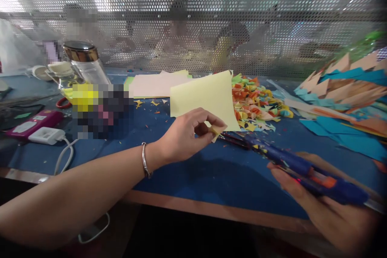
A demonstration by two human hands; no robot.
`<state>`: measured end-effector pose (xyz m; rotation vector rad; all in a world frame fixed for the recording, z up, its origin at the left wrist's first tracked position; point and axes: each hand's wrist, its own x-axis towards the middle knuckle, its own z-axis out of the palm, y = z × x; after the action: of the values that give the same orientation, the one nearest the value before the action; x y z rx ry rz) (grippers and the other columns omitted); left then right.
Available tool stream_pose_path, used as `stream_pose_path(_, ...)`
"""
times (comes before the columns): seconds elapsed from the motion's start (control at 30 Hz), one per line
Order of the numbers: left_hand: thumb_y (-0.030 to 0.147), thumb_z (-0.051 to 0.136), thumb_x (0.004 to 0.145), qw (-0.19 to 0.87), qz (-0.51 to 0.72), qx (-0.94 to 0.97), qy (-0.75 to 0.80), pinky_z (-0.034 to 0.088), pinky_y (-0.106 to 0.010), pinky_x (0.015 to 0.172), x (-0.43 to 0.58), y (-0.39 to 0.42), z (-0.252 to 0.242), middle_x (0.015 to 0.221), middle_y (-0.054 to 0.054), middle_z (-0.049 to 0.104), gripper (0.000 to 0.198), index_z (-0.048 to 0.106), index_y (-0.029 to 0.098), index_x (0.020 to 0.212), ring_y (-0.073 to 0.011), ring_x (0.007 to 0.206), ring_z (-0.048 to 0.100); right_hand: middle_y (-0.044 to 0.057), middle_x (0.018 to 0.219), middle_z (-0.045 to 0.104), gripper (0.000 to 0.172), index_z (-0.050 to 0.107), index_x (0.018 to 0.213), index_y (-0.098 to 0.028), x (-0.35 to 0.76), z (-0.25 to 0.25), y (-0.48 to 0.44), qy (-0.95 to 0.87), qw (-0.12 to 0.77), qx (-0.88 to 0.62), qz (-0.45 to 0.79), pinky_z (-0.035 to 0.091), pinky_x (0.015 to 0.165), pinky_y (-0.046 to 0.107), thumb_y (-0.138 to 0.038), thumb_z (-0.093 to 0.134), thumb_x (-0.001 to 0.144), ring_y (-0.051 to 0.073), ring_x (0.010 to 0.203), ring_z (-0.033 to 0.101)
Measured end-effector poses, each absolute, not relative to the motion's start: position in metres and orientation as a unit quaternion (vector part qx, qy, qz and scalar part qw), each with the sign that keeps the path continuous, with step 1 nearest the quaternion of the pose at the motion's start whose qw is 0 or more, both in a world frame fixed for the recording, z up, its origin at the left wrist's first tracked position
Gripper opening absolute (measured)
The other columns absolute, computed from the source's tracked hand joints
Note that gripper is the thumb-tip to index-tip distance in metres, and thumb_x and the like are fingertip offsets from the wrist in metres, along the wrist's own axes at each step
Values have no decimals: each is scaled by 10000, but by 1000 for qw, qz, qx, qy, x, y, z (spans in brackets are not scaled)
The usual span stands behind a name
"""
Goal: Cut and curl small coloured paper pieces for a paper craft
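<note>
My left hand [184, 135] pinches the lower corner of a pale yellow paper sheet [202, 96], holding it up above the blue table top [193, 177]. A silver bangle sits on that wrist. My right hand [326, 205] lies at the lower right, fingers wrapped under a blue glue gun [302, 167] with an orange trigger. The gun's nozzle points left, toward the held corner of the sheet.
A heap of small coloured paper scraps [256, 98] lies behind the sheet. Larger blue and tan paper pieces [344, 88] fill the right. A paper stack [154, 84], a glass jar [86, 64], a pink device [33, 123] and a white charger [46, 135] sit at left. A perforated screen [193, 16] stands behind.
</note>
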<state>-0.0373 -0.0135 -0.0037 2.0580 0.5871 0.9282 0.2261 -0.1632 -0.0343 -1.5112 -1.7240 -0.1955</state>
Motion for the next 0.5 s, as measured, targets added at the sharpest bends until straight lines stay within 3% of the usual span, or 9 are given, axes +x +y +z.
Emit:
stream_pose_path(0.17, 74, 616, 848, 381, 368, 826, 195, 576, -214, 729, -38, -16, -3, 1014, -61, 691, 286, 725, 153, 1100, -85, 763, 681, 12, 876, 756, 62, 695, 952, -297, 204, -24, -163, -732, 396, -546, -97, 610, 648, 269, -239, 673, 957, 207, 696, 740)
stream_pose_path(0.33, 79, 633, 868, 360, 373, 836, 177, 579, -208, 710, -37, -16, -4, 1003, -53, 697, 263, 730, 155, 1099, -82, 759, 680, -6, 861, 741, 57, 656, 957, -301, 202, -18, -158, -758, 386, -508, -134, 575, 585, 235, -293, 625, 1004, 182, 666, 718)
stream_pose_path(0.5, 38, 599, 873, 329, 372, 854, 157, 587, -211, 732, -36, -18, -2, 1026, -65, 718, 258, 722, 137, 1078, -72, 759, 677, -19, 819, 733, 204, 634, 940, -297, 198, -12, -155, -778, 363, -493, -144, 556, 548, 218, -395, 514, 1074, 159, 616, 709)
